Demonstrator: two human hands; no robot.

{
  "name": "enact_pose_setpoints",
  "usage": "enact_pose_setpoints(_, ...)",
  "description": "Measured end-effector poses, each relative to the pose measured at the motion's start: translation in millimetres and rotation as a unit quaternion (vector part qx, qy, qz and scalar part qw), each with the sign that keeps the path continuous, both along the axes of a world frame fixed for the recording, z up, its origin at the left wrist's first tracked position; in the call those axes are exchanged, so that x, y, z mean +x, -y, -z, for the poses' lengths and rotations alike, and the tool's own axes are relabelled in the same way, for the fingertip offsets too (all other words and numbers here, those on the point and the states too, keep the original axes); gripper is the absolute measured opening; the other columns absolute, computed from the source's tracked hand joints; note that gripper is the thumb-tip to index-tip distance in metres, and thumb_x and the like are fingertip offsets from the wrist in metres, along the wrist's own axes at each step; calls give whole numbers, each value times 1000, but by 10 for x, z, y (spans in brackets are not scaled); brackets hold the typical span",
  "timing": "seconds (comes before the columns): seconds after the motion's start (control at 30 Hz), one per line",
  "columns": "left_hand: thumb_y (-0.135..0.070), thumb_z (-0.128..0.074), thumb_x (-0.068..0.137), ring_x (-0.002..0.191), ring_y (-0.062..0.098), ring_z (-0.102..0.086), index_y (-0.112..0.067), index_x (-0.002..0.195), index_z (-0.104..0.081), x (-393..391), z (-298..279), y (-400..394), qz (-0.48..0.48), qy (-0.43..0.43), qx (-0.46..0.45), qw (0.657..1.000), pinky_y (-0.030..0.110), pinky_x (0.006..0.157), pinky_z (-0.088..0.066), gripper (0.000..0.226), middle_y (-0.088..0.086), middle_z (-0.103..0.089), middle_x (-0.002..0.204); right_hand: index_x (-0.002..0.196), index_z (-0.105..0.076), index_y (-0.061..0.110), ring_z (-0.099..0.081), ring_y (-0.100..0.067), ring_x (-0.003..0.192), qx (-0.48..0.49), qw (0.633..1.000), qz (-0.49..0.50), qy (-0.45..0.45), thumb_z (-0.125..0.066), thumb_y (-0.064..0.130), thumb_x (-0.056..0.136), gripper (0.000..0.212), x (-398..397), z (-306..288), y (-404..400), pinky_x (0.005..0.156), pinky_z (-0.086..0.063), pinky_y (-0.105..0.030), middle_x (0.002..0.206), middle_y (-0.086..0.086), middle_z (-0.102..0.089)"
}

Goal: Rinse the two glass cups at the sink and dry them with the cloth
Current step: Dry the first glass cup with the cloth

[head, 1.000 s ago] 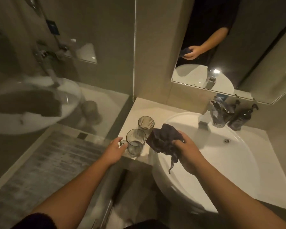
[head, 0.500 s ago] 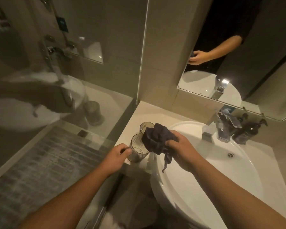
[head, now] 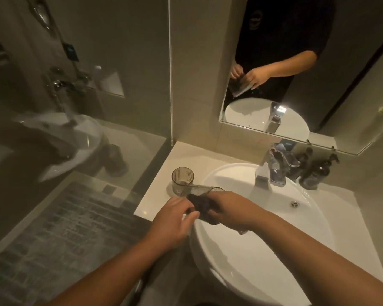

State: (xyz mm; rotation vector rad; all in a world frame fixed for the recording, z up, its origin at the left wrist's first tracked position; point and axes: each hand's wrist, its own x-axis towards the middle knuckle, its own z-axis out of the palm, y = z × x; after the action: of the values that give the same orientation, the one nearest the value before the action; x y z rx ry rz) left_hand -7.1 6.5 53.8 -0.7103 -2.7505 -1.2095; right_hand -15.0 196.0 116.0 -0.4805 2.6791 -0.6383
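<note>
Over the near left rim of the sink [head: 318, 219], the left hand [head: 175, 219] has its fingers curled around the base end of a glass cup [head: 199, 189] that lies tipped on its side. The right hand [head: 228, 208] is closed on the dark cloth [head: 202, 205] and presses it against that cup. The second cup [head: 182, 180] stands upright on the counter [head: 186, 155] just beyond, left of the sink, with the tap [head: 272, 171] at the far right.
</note>
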Motion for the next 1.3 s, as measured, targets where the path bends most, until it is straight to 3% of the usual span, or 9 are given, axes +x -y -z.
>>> enact_pose_setpoints(0.1,-40,-50,90,79,11,-45,-12,82,-63,96,3,-165,8,-75,-18,997,17,67,-32,31,1,-62,83,96,-60,21,-62,-24,73,-163,970,115,141,-54,16,88,12,110,7,-126,66,-57,-40,88,-5,-64)
enact_pose_setpoints(0.23,-33,-62,86,75,13,-58,-17,82,-66,193,21,-329,-9,-133,-40,990,14,69,-41,17,-3,-68,81,112,-58,7,-63,-34,87,-420,811,266,308,-54,8,88,24,242,-16,-276,77,-59,-53,110,-23,-59)
enact_pose_setpoints(0.33,-34,-67,81,77,14,-64,-18,84,-69,244,1,-405,12,-143,-45,989,18,71,-46,16,-2,-71,82,125,-57,6,-63,-36,96,-505,757,242,338,-55,13,81,45,315,-73,-350,71,-59,-46,120,-30,-57)
enact_pose_setpoints(0.53,-42,-48,93,104,2,-57,-26,103,-69,240,-59,-282,93,-46,33,994,17,94,-46,28,-10,-68,108,114,-62,22,-66,-24,76,-394,873,244,156,-55,7,91,28,397,-196,-325,61,-61,-38,109,-18,-65)
enact_pose_setpoints(0.63,-37,-47,91,105,1,-58,-35,95,-62,51,-132,-236,-84,21,184,979,24,93,-47,16,-9,-65,105,115,-61,30,-68,-18,73,-276,939,198,60,-54,11,89,33,406,-224,-380,61,-60,-32,108,-3,-65)
enact_pose_setpoints(0.77,-58,-42,98,109,22,-68,-29,122,-61,-296,-429,-351,-81,435,343,829,41,81,-57,42,0,-72,115,127,-55,33,-63,-15,87,-87,992,75,-47,-50,35,79,49,433,-274,-367,78,-57,-33,111,5,-65)
enact_pose_setpoints(0.83,-63,-38,97,98,22,-73,-28,119,-66,-355,-550,-429,-45,501,361,785,45,80,-59,49,3,-77,107,125,-52,38,-61,-16,93,-55,996,28,-65,-46,40,77,49,461,-291,-315,81,-56,-33,114,4,-65)
enact_pose_setpoints(1.17,-39,-46,101,107,25,-66,-43,88,-72,-365,-560,-612,-67,332,342,877,52,96,-55,30,-23,-70,82,122,-59,33,-59,-16,91,50,973,-6,-223,-45,53,87,43,430,-309,-306,80,-50,-32,108,6,-70)
enact_pose_setpoints(1.3,-43,-46,100,105,23,-67,-42,92,-71,-371,-584,-615,-69,318,346,880,51,95,-57,26,-11,-72,96,130,-51,39,-59,-10,104,-60,990,53,-120,-53,43,87,43,473,-254,-225,89,-52,-26,124,11,-63)
